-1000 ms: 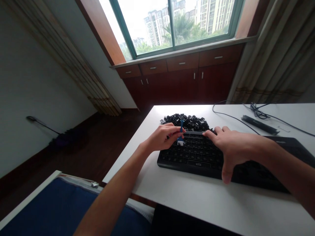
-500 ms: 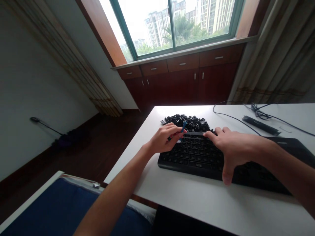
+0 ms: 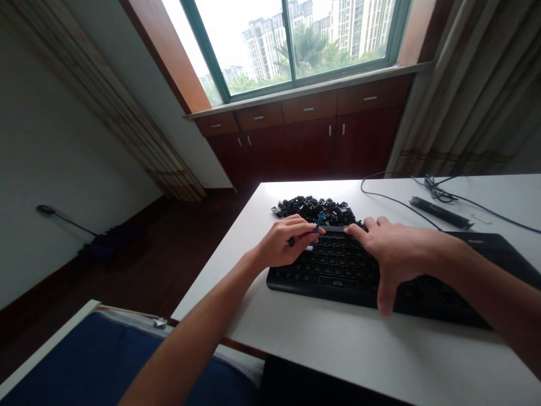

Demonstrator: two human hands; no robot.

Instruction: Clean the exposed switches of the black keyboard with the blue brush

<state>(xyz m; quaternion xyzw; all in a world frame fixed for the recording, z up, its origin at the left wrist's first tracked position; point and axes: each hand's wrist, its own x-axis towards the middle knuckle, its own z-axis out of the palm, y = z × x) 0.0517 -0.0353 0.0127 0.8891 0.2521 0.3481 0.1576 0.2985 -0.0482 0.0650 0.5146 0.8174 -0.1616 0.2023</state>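
Note:
A black keyboard (image 3: pixel 333 280) with its keycaps off lies on the white table, exposing rows of square sockets. Pinched in my left hand (image 3: pixel 287 239) is a slim blue brush (image 3: pixel 320 222) with a whitish tip (image 3: pixel 310 247) low over the keyboard's upper left part. Whether the tip touches the sockets, I cannot tell. My right hand (image 3: pixel 395 251) lies spread across the keyboard's middle, index fingertip at the far edge and thumb stretched towards the near edge. It covers many sockets. Behind the keyboard is a heap of loose black keycaps (image 3: pixel 315 207).
On the white table (image 3: pixel 338 344), a long black strip (image 3: pixel 442 212), a bent thin metal piece (image 3: pixel 480 219) and a black cable (image 3: pixel 393 195) lie at the back right. A blue zipped cloth item (image 3: pixel 76 361) is at the lower left. Cabinets (image 3: pixel 313 144) stand under the window.
The blue brush has tilted slightly and its whitish tip has shifted a little over the sockets. My right hand keeps its place on the keyboard. The whole view has shifted slightly.

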